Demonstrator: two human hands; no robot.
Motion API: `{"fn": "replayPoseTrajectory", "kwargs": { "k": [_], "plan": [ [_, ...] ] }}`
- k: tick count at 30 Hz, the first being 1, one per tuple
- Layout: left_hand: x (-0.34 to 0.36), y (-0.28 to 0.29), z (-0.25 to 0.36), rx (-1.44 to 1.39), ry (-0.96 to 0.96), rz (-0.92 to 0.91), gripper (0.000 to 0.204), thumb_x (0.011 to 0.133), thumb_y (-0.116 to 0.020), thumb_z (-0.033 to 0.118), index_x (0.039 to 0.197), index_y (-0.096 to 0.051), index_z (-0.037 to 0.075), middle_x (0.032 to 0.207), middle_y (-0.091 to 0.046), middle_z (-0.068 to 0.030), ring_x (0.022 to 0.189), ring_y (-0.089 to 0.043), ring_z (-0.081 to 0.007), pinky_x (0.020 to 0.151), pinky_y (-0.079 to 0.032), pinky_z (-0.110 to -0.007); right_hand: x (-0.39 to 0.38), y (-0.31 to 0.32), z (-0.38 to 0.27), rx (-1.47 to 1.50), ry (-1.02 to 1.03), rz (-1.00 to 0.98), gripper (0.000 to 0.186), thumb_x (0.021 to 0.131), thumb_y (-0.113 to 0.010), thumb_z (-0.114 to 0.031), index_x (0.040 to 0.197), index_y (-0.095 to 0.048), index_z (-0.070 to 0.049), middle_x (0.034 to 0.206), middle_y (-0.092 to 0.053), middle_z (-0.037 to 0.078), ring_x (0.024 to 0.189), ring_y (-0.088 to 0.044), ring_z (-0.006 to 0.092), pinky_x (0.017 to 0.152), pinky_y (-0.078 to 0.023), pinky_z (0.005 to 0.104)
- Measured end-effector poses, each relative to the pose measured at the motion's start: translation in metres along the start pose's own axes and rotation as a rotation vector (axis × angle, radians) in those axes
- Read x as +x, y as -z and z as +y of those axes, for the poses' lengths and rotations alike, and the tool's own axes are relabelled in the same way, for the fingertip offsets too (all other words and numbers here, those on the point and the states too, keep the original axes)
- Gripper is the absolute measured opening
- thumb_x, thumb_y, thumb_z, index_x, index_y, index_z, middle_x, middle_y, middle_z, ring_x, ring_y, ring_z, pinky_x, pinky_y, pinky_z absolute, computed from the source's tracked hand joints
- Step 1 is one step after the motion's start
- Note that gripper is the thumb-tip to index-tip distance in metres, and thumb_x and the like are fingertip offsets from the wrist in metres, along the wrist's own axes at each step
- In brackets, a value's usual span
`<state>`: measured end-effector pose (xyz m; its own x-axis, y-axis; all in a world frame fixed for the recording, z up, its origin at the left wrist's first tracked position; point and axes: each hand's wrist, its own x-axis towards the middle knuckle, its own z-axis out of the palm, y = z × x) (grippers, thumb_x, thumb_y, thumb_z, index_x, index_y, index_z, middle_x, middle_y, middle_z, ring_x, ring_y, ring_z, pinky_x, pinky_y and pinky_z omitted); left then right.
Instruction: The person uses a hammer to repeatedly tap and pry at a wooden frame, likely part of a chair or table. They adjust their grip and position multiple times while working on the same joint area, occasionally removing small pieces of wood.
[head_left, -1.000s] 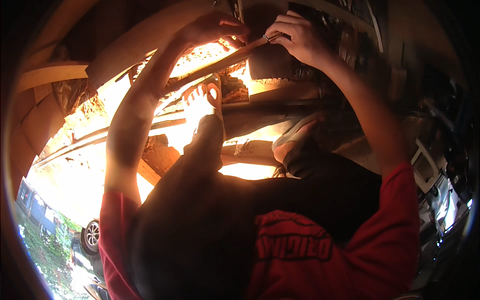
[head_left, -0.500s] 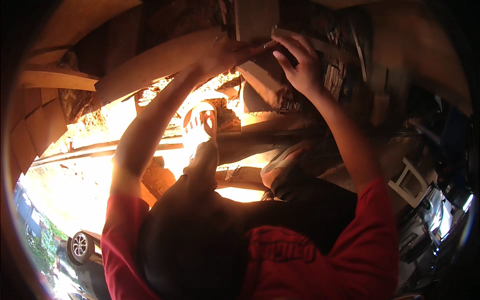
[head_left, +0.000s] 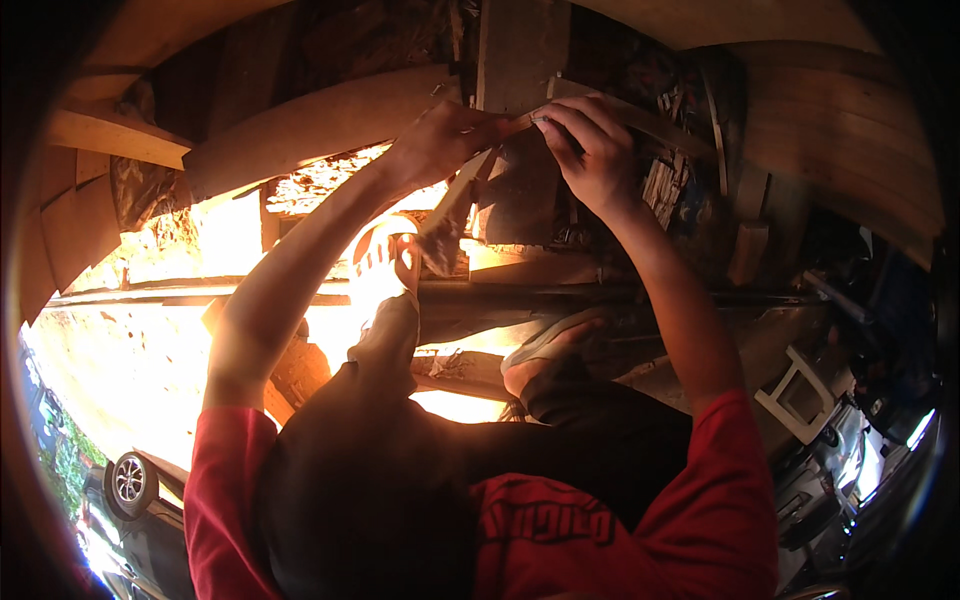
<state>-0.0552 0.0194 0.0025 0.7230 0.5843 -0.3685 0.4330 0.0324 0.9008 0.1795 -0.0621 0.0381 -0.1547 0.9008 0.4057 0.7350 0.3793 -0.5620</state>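
Observation:
My left hand (head_left: 440, 148) is closed on a wooden piece, just above the middle of the view. A narrow light wooden strip (head_left: 520, 124) shows between my two hands. Below the left fingers a wooden piece (head_left: 455, 205) hangs down at a slant; its lower end looks dark and rough. Whether it is joined to the strip cannot be made out. My right hand (head_left: 590, 145) pinches at the strip's right end, where a small, pale, shiny bit shows at the fingertips, too small to name. Behind both hands stands an upright board (head_left: 525, 60).
A long curved-looking board (head_left: 320, 125) lies at the left, beside strong sunlight. Large planks (head_left: 840, 140) fill the right side. My sandalled feet (head_left: 550, 345) rest below the hands. A pale frame (head_left: 800, 395) stands at lower right, and a car wheel (head_left: 130, 483) shows at lower left.
The slanting wooden piece has swung from lower right to lower left beneath my hands. Both hands sit slightly lower, and my right fingers have closed into a pinch near the left hand.

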Motion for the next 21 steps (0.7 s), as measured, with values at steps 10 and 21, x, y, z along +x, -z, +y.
{"fn": "replayPoseTrajectory", "kwargs": {
  "k": [10, 21],
  "plan": [
    [-0.010, -0.010, 0.009, 0.061, -0.051, 0.091, 0.033, 0.107, -0.063, 0.028, 0.137, -0.078, 0.023, 0.094, -0.081, -0.0164, 0.069, -0.076, -0.0228, 0.076, -0.062, -0.041, -0.013, -0.009, 0.004, -0.034, 0.044, 0.034, 0.012, 0.093, -0.077, 0.002, 0.104, -0.075, -0.001, 0.101, -0.075, 0.009, 0.094, -0.070, 0.0303, 0.086, -0.058, 0.0407],
    [0.016, -0.017, -0.028, 0.843, -0.647, 0.248, 0.035, 0.098, -0.075, 0.035, 0.129, -0.079, 0.019, 0.086, -0.077, -0.0097, 0.081, -0.077, -0.0254, 0.074, -0.064, -0.042, -0.043, -0.041, 0.013, -0.010, -0.027, 0.122, 0.019, 0.087, -0.080, 0.005, 0.104, -0.076, 0.000, 0.102, -0.074, 0.012, 0.095, -0.071, 0.0317, 0.084, -0.059, 0.0418]
  ]
}}
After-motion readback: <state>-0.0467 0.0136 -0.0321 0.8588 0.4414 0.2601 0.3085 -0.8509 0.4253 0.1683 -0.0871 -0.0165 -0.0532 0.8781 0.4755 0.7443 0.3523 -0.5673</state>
